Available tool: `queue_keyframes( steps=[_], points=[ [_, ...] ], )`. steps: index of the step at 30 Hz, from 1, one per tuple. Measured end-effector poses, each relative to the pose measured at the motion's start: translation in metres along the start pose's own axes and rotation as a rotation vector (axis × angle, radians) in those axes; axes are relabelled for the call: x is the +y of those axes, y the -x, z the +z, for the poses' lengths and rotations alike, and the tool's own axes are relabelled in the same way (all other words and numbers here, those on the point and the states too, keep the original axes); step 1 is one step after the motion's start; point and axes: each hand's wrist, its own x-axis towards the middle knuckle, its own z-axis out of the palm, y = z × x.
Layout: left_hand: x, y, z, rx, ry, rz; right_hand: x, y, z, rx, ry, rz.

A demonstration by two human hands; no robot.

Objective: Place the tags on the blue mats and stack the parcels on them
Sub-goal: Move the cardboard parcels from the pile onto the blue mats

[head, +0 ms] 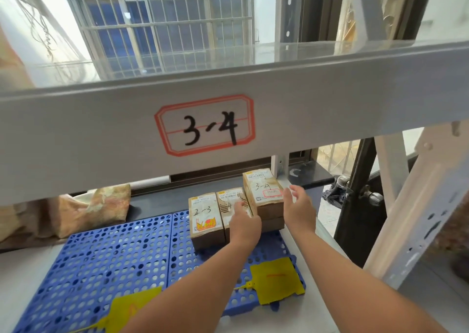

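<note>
1. Three brown parcels stand in a row at the back of the right blue mat (182,246). They sit side by side and touch.
2. The left parcel (206,215) has a white label with handwriting and an orange patch. The middle parcel (229,202) is just beside it.
3. The right stack (264,193) is two parcels high. Its top one carries a label with "3-4" written by hand and a red stamp.
4. The left hand (245,224) reaches over the middle parcel. Its fingers lie stretched forward and close together on the parcel's top, gripping nothing.
5. The right hand (298,208) is at the right side of the right stack. Its fingers are straight and slightly spread, with the thumb toward the top parcel. I cannot tell whether it touches the cardboard.
6. One yellow tag (276,279) lies flat on the front part of the right blue mat, between the two forearms.
7. A second yellow tag (132,310) lies at the front of the left blue mat (101,256), and the left forearm hides part of it.
8. The two mats, full of round holes, lie edge to edge on a white shelf (22,282).
9. Above, a grey shelf beam (76,134) crosses the view and bears a red-framed sticker (204,125) reading "3-4".
10. A patterned cloth bundle (101,205) rests behind the left mat.
11. A barred window (162,27) shows beyond the beam, and a dark door frame (355,200) stands at the right.
</note>
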Motion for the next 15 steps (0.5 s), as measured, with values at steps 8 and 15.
queue_keyframes(
  steps=[8, 15],
  points=[
    [-0.019, 0.003, -0.04, 0.19, -0.046, 0.116, -0.046, 0.046, 0.019, 0.141, 0.214, -0.498],
    [-0.05, -0.001, -0.1, 0.211, -0.127, 0.07, -0.084, 0.091, 0.081, -0.452, 0.369, -0.592]
  ],
)
